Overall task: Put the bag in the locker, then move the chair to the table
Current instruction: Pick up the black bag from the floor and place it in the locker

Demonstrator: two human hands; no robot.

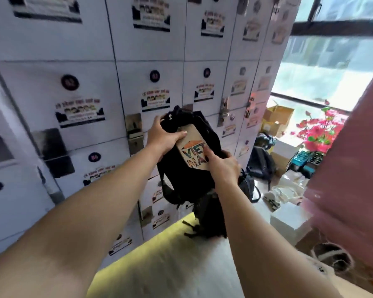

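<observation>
I hold a black bag (181, 181) with a beige "VIET NAM" patch up in front of a wall of white lockers (91, 80). My left hand (163, 137) grips its upper part near the top handle. My right hand (223, 166) grips its right side by the patch. The bag's straps hang down below it. The locker doors right behind the bag are closed, and an open door (7, 134) shows at the far left edge. No chair or table can be made out.
A yellowish-white surface (159, 265) lies below the bag. To the right, by the window, are cardboard boxes (277, 118), pink flowers (318, 131), another dark backpack (261, 162), white boxes (289, 220) and a pink panel (353, 168) at the right edge.
</observation>
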